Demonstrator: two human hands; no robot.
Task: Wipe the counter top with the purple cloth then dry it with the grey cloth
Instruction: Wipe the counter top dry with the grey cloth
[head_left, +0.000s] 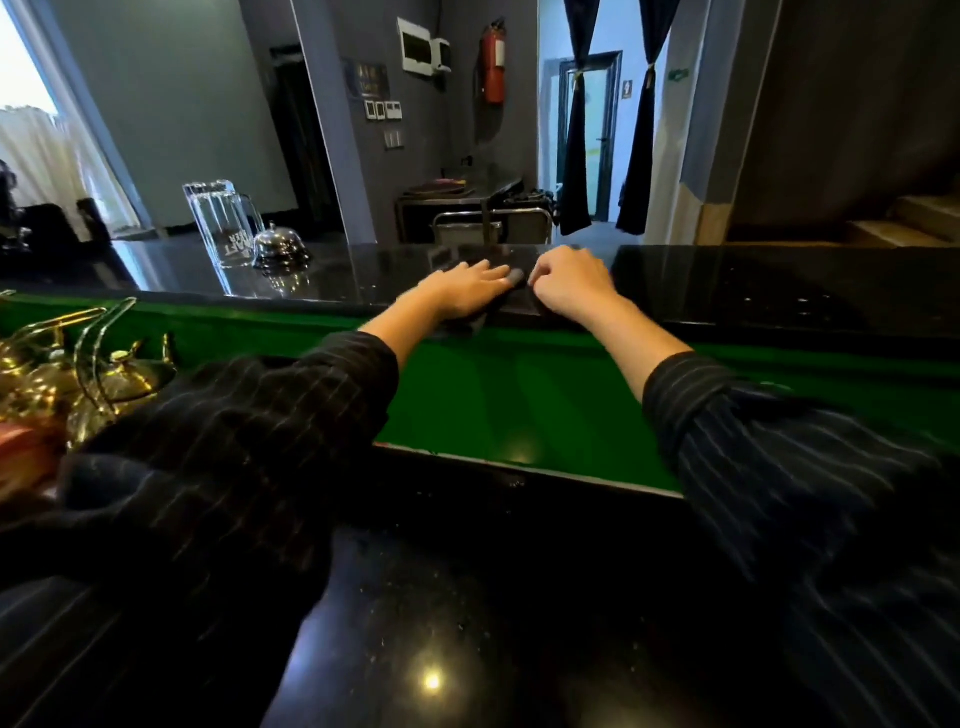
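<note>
Cloth, dark and too shadowed to tell purple from grey, lies flat on the raised black tabletop, its near edge drooping over the lip above the green panel. It looks light, soft and limp, likely to bunch or slide on the glossy stone, so a flat palm or a pinch at an edge suits it. Left hand presses on it with fingers spread flat; right hand, fingers curled, seems to pinch its right edge. Left of the cloth stand a bell and glass jug.
</note>
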